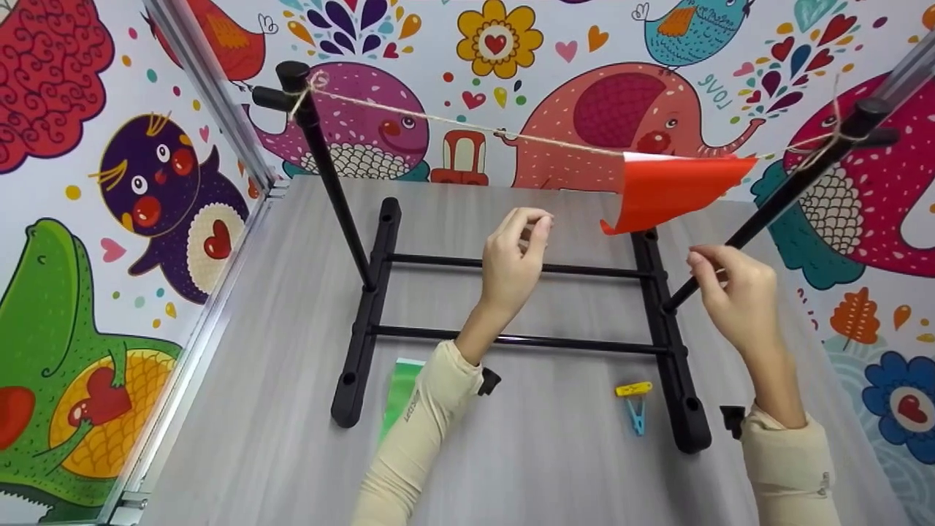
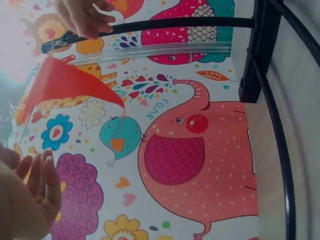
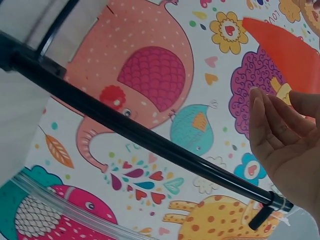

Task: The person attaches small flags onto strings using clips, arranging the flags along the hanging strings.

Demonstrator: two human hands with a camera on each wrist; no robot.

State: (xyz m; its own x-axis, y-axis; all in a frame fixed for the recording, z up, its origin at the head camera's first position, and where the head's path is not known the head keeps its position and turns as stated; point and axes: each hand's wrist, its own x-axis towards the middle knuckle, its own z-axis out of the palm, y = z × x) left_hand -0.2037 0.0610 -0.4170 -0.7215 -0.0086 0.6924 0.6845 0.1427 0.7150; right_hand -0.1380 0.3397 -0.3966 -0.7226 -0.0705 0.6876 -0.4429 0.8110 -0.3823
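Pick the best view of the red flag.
Head: the red flag shows sharp and unobstructed, hanging from the string. Left wrist: hazier, dimmer; right wrist: only part, cut off at the picture's edge.

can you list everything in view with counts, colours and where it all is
flag: one, red, hanging from the string near the right post
string: one, pale tan, tied between the two posts
frame with posts: one, black, standing on the table
clip: one, yellow, on the table by the frame's right foot
second clip: one, blue, next to the yellow one
sheet: one, green, on the table, partly behind the left sleeve
table: one, grey, under everything
cartoon panels: at least three, multicoloured, left, back and right
rails: several, silver, along panel edges
sleeves: two, beige, on the forearms
hands: two, bare, left above the frame, right near the right post
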